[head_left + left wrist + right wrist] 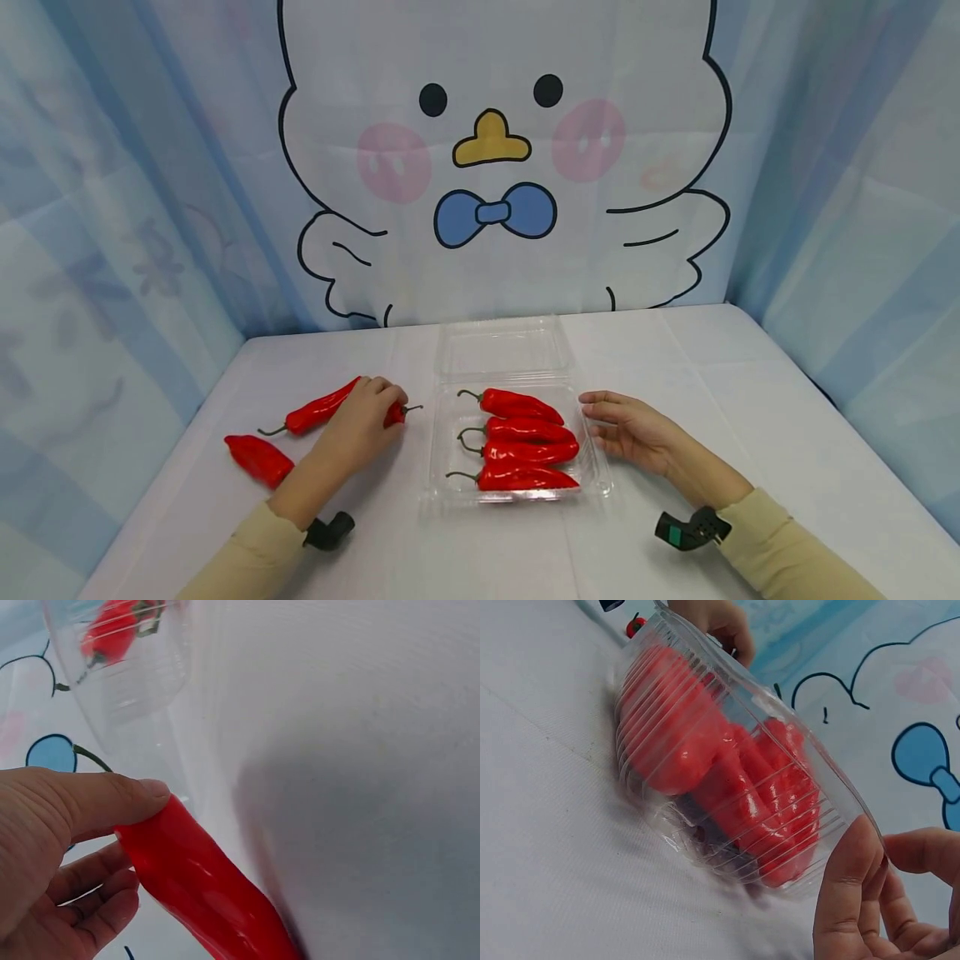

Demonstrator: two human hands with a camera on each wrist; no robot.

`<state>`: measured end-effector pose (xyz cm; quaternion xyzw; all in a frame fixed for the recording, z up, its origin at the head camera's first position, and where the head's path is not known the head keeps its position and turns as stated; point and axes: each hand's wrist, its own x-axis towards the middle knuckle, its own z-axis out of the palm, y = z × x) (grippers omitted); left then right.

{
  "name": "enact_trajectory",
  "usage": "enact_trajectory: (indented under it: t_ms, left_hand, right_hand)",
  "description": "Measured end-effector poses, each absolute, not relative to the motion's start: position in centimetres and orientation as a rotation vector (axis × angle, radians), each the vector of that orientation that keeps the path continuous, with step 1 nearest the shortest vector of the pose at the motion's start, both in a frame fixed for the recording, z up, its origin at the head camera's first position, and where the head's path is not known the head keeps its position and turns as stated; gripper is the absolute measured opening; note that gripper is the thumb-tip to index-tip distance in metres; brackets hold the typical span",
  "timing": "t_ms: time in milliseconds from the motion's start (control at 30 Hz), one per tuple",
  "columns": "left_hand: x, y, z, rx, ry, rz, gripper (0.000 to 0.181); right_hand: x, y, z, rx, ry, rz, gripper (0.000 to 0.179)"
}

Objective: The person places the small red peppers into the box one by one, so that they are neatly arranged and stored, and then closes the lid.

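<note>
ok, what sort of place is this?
Likely a makeshift recording booth: a white-covered table, printed blue curtains on three sides, and wrist-worn cameras on the person working there.

all 3 cams | txt/lbls: none rdbl | brands: none | nos.: none | signs: none

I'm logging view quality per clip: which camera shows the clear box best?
The head view: the whole clear box, open lid included, is visible. The left wrist view catches only part, at the top edge; the right wrist view shows its ribbed side close up, with the right hand at the rim.
</note>
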<state>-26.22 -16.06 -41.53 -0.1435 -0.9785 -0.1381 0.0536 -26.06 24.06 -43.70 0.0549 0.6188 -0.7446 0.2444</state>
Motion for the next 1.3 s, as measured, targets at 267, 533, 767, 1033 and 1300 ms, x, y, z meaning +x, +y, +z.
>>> enact_trajectory:
  t_ms: [267,533,767,1033,1300]
  left_hand:
    - [-25.6,-16.0,-40.4,-0.416,-2.953,-0.475,0.048]
    - [-25.3,-16.3,-39.4,-0.403,-2.913,-0.543,0.044]
    - [-25.1,-16.7,-38.5,-0.415,-2.873,-0.571,0.033]
    - [-24.8,-17.0,-37.9,-0.377,-2.875,-0.672,0.038]
    - [-24.7,-17.3,-37.5,-0.361,-2.858,-0.817,0.039]
  right_hand:
    - [-26.0,24.1,-43.7,0.142,1.672,-2.044,0.035]
    - [-26.1,24.0,-43.8,0.145,1.684,-2.036,0.036]
    - [-26.1,24.0,-43.8,0.149,1.684,-2.035,0.037]
    - [-26.0,24.0,-43.6,0.134,1.675,-2.041,0.028]
    - [-26.0,24.0,-43.5,0.14,1.673,-2.039,0.029]
